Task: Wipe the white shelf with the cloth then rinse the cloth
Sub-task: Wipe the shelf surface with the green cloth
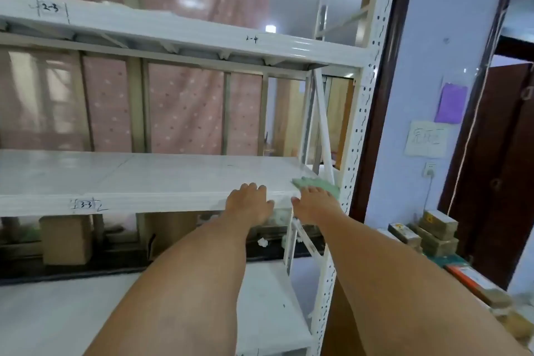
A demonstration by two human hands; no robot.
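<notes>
A white metal shelf runs across the middle of the head view, with a label on its front edge. A pale green cloth lies flat on its near right corner, beside the perforated white upright. My right hand presses down on the cloth with the fingers spread over its near part. My left hand rests flat on the shelf's front edge, just left of the cloth, holding nothing.
Another white shelf hangs above, and a lower one sits below my arms. Cardboard boxes stand under the shelf. At the right are a lilac wall, a dark door frame and stacked small boxes.
</notes>
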